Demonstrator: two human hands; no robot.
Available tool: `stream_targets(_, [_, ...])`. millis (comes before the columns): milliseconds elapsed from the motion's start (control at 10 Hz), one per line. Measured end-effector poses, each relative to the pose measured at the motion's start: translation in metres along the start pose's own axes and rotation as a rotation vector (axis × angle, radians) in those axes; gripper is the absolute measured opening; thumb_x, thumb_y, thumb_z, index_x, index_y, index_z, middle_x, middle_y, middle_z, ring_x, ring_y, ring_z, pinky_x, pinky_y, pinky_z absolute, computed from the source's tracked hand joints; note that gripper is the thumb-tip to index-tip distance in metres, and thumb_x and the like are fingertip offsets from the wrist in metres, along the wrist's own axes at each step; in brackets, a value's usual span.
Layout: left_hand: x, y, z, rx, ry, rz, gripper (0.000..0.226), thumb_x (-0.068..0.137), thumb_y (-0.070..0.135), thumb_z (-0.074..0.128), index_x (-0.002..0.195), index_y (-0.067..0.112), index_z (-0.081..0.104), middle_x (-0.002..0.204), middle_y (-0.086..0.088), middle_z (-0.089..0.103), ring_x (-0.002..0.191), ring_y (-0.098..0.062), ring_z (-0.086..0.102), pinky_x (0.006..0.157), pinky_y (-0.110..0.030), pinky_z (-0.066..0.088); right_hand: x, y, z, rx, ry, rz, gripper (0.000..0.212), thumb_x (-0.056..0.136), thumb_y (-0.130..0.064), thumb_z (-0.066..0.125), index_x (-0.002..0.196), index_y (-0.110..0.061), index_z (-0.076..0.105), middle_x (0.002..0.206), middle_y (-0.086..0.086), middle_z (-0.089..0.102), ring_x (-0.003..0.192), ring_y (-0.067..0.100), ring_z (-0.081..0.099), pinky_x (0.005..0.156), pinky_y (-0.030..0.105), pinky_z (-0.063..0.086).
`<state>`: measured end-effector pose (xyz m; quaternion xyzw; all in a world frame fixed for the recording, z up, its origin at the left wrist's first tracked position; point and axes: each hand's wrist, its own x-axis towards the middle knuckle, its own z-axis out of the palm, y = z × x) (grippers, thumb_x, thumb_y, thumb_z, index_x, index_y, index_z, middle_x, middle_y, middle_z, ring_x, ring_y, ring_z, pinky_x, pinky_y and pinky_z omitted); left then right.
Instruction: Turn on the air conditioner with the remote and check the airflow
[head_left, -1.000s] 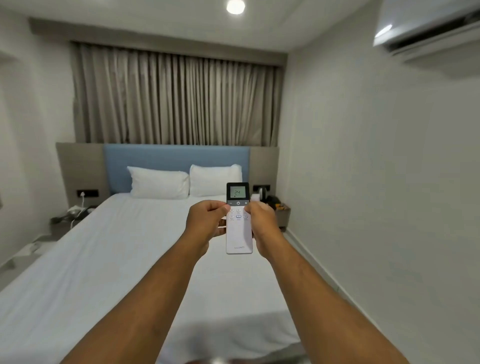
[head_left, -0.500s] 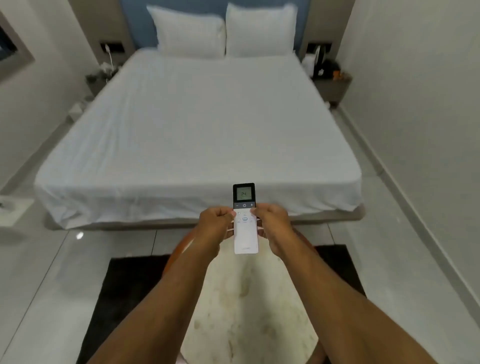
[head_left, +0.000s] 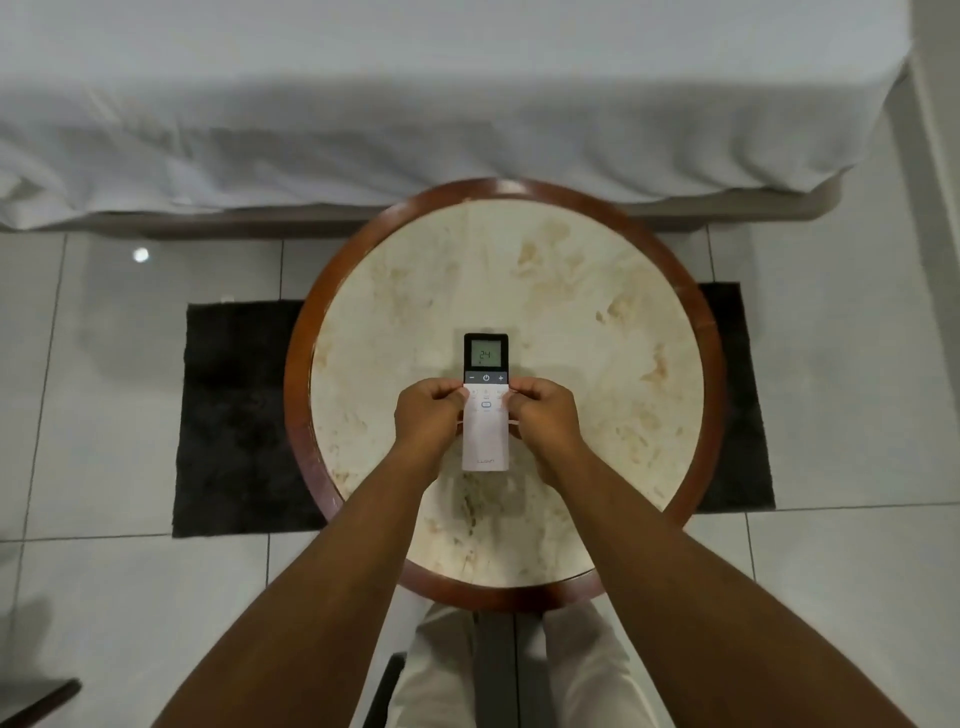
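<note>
head view, looking almost straight down: the slim white rectangular remote with a dark screen end (head_left: 485, 402) sits between the two hands, over the middle of the round cream marble surface with a reddish-brown wooden rim (head_left: 306, 332). whether it rests on that surface or hangs just above it, i cannot tell. the left hand (head_left: 428, 418) is curled against the remote's left edge and the right hand (head_left: 545, 415) against its right edge, both closed around it at about mid-length, thumbs on the button face. neither is nearer; they grip at the same height, mirror fashion.

the remote's long axis runs straight away from the person, screen end far, plain white end near. the lit screen reads 24, with the power button just below it and just beyond the thumbs. the far end points toward the white-sheeted bed (head_left: 467, 104), low and level.

the air conditioner is out of view here, so my judgement is that the coming move turns on that pointing: the far end would need tilting up toward the unit, or a thumb sliding forward to the power button.

a dark rectangular rug (head_left: 234, 415) lies under the surface.
</note>
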<state>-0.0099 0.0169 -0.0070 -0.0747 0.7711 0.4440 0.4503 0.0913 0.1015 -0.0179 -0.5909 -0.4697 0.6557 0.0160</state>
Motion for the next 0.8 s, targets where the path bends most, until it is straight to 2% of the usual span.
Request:
stream_targets(100, [0.011,-0.013,0.003,0.029,0.001,0.008,0.01,0.086,0.01,0.061,0.087,0.015,0.069,0.094,-0.007,0.073,0.086,-0.024,0.07,0.078,-0.043,0.059,0.007,0.01,0.002,-0.052,0.018,-0.016,0.026,0.091,-0.003,0.054,0.106,-0.009,0.073,0.105,0.009,0.075,0.095,0.026,0.072,0.086,0.045,0.059])
stream_targets(200, [0.022,-0.027,0.009,0.08,0.012,0.031,0.01,0.085,0.014,0.062,0.087,0.017,0.071,0.092,-0.006,0.074,0.085,-0.023,0.071,0.079,-0.047,0.058,0.015,0.017,0.003,-0.125,0.042,-0.018,0.031,0.089,-0.005,0.052,0.112,-0.011,0.073,0.106,0.007,0.076,0.095,0.023,0.071,0.086,0.044,0.059])
stream_targets(300, [0.024,-0.034,0.015,0.147,0.028,0.043,0.017,0.085,0.016,0.061,0.076,0.027,0.069,0.09,-0.003,0.074,0.082,-0.022,0.071,0.078,-0.046,0.059,0.015,0.022,0.007,-0.197,0.018,-0.011,0.033,0.09,-0.002,0.051,0.114,-0.012,0.072,0.106,0.006,0.074,0.094,0.023,0.07,0.085,0.04,0.059])
stream_targets(400, [0.025,-0.038,0.017,0.161,0.05,0.046,0.018,0.086,0.016,0.06,0.076,0.028,0.069,0.091,-0.003,0.074,0.083,-0.022,0.07,0.078,-0.045,0.058,0.015,0.025,0.01,-0.216,0.011,-0.025,0.034,0.09,-0.002,0.05,0.115,-0.013,0.071,0.103,0.005,0.073,0.093,0.023,0.07,0.085,0.04,0.059])
stream_targets(600, [0.027,-0.043,0.019,0.217,0.074,0.089,0.016,0.088,0.016,0.059,0.095,0.016,0.072,0.094,-0.004,0.074,0.083,-0.019,0.069,0.08,-0.042,0.058,0.017,0.027,0.012,-0.215,0.0,-0.067,0.037,0.089,0.0,0.049,0.115,-0.012,0.071,0.096,0.003,0.07,0.092,0.025,0.07,0.082,0.041,0.059])
stream_targets(700, [0.025,-0.042,0.017,0.227,0.045,0.109,0.018,0.088,0.015,0.058,0.098,0.015,0.073,0.095,-0.004,0.074,0.084,-0.02,0.069,0.081,-0.043,0.057,0.015,0.029,0.011,-0.217,-0.021,-0.089,0.036,0.089,0.0,0.05,0.114,-0.012,0.071,0.097,0.004,0.071,0.092,0.024,0.07,0.081,0.04,0.058])
stream_targets(800, [0.014,-0.035,0.01,0.332,0.012,0.156,0.021,0.088,0.013,0.057,0.102,0.014,0.071,0.102,-0.002,0.072,0.095,-0.022,0.066,0.088,-0.04,0.054,0.007,0.026,0.004,-0.309,0.008,-0.091,0.032,0.089,-0.004,0.054,0.119,-0.004,0.065,0.103,0.008,0.065,0.094,0.024,0.063,0.078,0.033,0.051])
